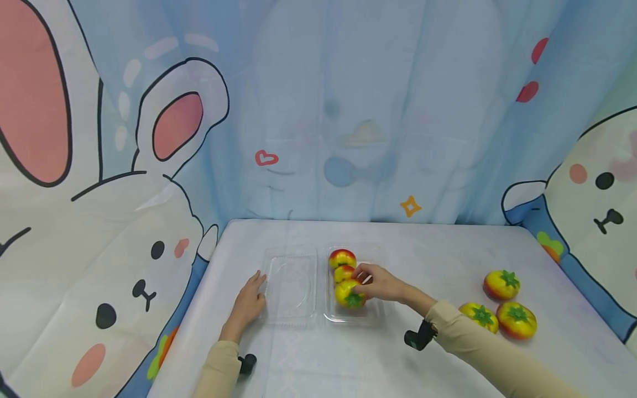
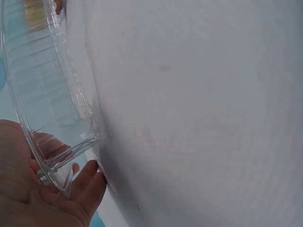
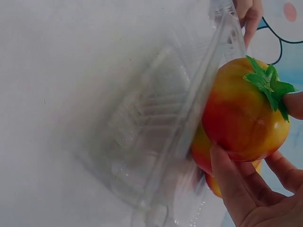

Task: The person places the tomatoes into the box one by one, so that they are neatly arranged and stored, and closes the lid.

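Observation:
My right hand (image 1: 380, 283) holds a persimmon-like toy fruit (image 3: 246, 111), yellow and red with a green leaf top, with thumb and fingers around it. This fruit is at the near part of a clear plastic box (image 1: 343, 318). Farther back in the box lie two more such fruits, a middle one (image 1: 343, 273) and a far one (image 1: 342, 258). My left hand (image 1: 249, 301) rests at the left edge of the box's clear lid (image 1: 291, 282), fingers extended and touching it. In the left wrist view the lid's corner (image 2: 61, 156) lies against the hand.
Three more fruits stand on the white table (image 1: 423, 249) at right: a back one (image 1: 501, 285), a right one (image 1: 517, 320) and one (image 1: 479, 317) partly behind my right sleeve (image 1: 478, 342). A patterned curtain (image 1: 348, 110) hangs beyond the table's far edge.

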The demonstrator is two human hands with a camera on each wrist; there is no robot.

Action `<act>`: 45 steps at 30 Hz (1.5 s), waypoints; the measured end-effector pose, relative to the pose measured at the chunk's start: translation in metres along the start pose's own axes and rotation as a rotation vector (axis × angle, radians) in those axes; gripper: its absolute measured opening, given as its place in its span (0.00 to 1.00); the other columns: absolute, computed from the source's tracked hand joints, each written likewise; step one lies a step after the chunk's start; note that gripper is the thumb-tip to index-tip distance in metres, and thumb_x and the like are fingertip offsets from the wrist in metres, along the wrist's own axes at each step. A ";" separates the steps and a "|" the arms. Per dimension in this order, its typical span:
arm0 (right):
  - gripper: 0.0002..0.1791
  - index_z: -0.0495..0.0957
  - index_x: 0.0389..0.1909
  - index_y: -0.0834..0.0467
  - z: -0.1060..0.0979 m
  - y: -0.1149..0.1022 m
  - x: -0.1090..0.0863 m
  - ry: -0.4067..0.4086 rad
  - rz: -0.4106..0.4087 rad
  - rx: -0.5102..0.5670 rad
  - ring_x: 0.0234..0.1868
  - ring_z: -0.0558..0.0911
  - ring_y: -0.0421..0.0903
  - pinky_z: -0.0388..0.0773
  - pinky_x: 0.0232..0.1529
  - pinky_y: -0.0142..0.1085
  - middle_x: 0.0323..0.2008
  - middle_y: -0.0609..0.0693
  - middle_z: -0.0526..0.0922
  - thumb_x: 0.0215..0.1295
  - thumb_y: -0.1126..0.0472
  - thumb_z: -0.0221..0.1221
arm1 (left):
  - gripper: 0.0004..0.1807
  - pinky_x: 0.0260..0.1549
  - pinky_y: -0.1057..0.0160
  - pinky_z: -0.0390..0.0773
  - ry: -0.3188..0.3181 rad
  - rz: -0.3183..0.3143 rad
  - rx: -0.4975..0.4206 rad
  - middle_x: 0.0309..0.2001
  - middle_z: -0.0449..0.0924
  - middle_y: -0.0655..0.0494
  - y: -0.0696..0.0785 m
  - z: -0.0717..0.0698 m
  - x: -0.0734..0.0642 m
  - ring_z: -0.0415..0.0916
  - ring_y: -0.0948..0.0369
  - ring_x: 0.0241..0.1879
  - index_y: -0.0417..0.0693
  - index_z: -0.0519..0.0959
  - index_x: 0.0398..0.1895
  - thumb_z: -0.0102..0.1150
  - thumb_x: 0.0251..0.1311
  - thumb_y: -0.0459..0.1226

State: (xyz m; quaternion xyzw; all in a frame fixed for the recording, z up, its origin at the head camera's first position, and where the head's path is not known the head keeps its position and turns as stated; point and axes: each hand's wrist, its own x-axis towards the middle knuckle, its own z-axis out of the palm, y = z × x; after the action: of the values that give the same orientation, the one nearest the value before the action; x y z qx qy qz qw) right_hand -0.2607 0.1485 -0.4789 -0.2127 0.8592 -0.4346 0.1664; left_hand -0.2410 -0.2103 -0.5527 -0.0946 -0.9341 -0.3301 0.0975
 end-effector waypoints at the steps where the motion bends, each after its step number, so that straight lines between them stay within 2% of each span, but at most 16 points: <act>1: 0.19 0.74 0.48 0.65 0.001 0.000 0.000 -0.001 -0.002 0.002 0.38 0.79 0.48 0.84 0.36 0.36 0.42 0.56 0.78 0.62 0.59 0.64 | 0.29 0.63 0.40 0.66 -0.001 0.000 -0.002 0.67 0.64 0.30 0.000 0.000 0.000 0.63 0.36 0.66 0.27 0.71 0.62 0.45 0.52 0.22; 16: 0.19 0.74 0.46 0.63 0.018 0.011 0.001 -0.014 0.014 -0.010 0.37 0.79 0.47 0.84 0.38 0.38 0.39 0.53 0.78 0.60 0.58 0.66 | 0.30 0.65 0.41 0.65 -0.002 -0.009 -0.009 0.68 0.64 0.31 0.002 0.000 0.000 0.63 0.36 0.67 0.27 0.71 0.63 0.44 0.52 0.23; 26: 0.19 0.73 0.45 0.63 0.018 0.011 -0.001 -0.003 0.007 -0.019 0.41 0.79 0.49 0.83 0.43 0.40 0.41 0.55 0.79 0.59 0.58 0.67 | 0.29 0.64 0.41 0.65 0.007 -0.014 -0.013 0.68 0.64 0.31 0.000 0.001 0.001 0.63 0.37 0.67 0.27 0.71 0.62 0.45 0.52 0.23; 35: 0.19 0.73 0.45 0.64 0.016 0.012 -0.002 -0.008 0.011 0.007 0.41 0.79 0.49 0.85 0.37 0.37 0.42 0.56 0.79 0.60 0.58 0.67 | 0.29 0.64 0.41 0.66 0.011 -0.011 -0.012 0.67 0.65 0.30 0.000 0.001 0.000 0.63 0.37 0.66 0.27 0.72 0.62 0.45 0.52 0.23; 45: 0.21 0.74 0.46 0.65 0.012 0.012 -0.002 -0.005 0.033 0.006 0.41 0.80 0.49 0.85 0.37 0.39 0.43 0.55 0.79 0.60 0.55 0.67 | 0.29 0.64 0.41 0.66 0.009 -0.012 -0.002 0.67 0.65 0.31 0.001 -0.001 0.001 0.64 0.37 0.66 0.27 0.72 0.62 0.45 0.52 0.23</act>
State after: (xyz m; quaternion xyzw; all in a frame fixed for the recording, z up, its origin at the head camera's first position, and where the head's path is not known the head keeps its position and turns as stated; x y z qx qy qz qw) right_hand -0.2555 0.1478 -0.4958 -0.1993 0.8609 -0.4337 0.1762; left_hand -0.2415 -0.2099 -0.5514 -0.0876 -0.9339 -0.3321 0.0998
